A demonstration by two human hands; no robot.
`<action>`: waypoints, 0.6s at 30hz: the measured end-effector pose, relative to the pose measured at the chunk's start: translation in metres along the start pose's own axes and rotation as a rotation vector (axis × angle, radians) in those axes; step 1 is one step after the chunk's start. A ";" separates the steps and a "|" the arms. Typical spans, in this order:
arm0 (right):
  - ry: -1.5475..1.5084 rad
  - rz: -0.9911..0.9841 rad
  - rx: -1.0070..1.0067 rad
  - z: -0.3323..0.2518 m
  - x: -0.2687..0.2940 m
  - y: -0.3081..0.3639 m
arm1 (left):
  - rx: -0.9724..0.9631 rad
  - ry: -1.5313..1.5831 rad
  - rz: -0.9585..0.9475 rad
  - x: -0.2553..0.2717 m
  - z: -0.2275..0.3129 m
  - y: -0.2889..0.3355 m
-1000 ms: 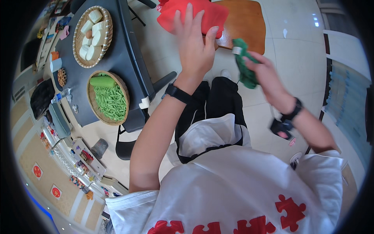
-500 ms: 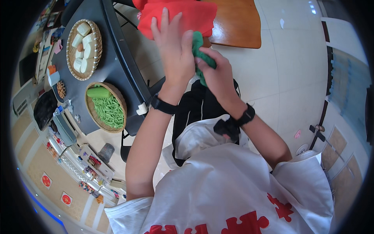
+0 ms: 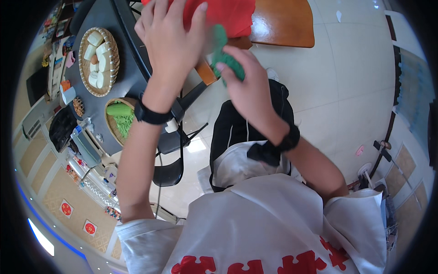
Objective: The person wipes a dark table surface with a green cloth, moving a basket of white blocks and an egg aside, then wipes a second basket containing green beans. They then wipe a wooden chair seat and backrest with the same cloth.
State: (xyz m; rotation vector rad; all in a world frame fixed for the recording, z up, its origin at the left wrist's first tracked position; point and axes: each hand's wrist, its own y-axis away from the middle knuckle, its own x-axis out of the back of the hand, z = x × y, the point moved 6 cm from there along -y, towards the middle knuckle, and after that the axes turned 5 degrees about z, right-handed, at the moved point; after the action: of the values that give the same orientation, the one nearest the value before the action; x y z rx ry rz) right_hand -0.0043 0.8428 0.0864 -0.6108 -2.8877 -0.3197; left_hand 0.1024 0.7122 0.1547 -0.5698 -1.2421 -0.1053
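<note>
My right hand (image 3: 244, 75) grips a bunched green cloth (image 3: 228, 66), its thumb laid along the near side. The upper part of that cloth (image 3: 219, 36) is smeared by motion and reaches toward my left hand (image 3: 171, 39). That left hand has its fingers spread, back upward, in front of a red cloth (image 3: 223, 18). Whether its fingertips touch the red cloth cannot be made out. The red cloth lies over a brown wooden chair (image 3: 285, 23) at the top of the view.
On the dark table (image 3: 102, 13) at left stand a basket of white buns (image 3: 99, 66) and a basket of cut green beans (image 3: 122, 123), partly hidden by my left forearm. A black stool (image 3: 168, 174) stands below the table. Pale floor tiles (image 3: 315, 82) lie to the right.
My left hand has moved left and up, away from my right hand. The right hand has shifted slightly, still with the green cloth. The view has turned a little.
</note>
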 end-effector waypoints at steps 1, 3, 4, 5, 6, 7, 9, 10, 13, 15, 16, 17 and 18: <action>-0.011 -0.003 -0.002 -0.007 0.000 0.007 | 0.014 0.051 0.030 -0.007 -0.001 -0.008; -0.042 -0.002 0.074 -0.021 0.000 0.013 | 0.032 0.072 0.038 -0.026 -0.001 -0.019; -0.048 0.015 0.037 -0.020 0.001 0.012 | 0.037 0.041 0.018 -0.034 -0.001 -0.020; -0.063 0.015 0.042 -0.021 -0.001 0.011 | 0.032 0.087 0.011 -0.038 -0.002 -0.020; -0.071 0.005 0.039 -0.020 -0.002 0.008 | 0.011 0.119 -0.002 -0.041 -0.004 -0.020; -0.080 0.005 0.045 -0.019 -0.003 0.005 | -0.008 0.148 -0.016 -0.043 -0.006 -0.020; -0.085 0.008 0.010 -0.016 -0.005 0.002 | -0.011 0.216 -0.063 -0.042 -0.014 -0.019; -0.047 0.004 0.055 -0.018 -0.006 0.002 | -0.017 0.219 -0.069 -0.042 -0.016 -0.019; 0.123 0.021 0.201 -0.028 -0.008 0.009 | -0.035 0.235 -0.070 -0.044 -0.020 -0.020; 0.208 0.005 0.273 -0.033 -0.012 0.014 | -0.041 0.224 -0.064 -0.045 -0.021 -0.019; 0.242 0.003 0.283 -0.034 -0.014 0.015 | -0.043 0.214 -0.065 -0.045 -0.021 -0.019; 0.310 -0.010 0.383 -0.040 -0.018 0.018 | -0.043 0.278 -0.065 -0.044 -0.023 -0.019; 0.376 -0.011 0.450 -0.043 -0.022 0.019 | -0.032 0.279 -0.081 -0.044 -0.025 -0.020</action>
State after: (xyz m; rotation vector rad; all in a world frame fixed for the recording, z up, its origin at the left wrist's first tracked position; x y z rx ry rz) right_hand 0.0287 0.8408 0.1260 -0.4020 -2.4772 0.1954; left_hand 0.1016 0.6732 0.1166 -0.5135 -0.9928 -0.2644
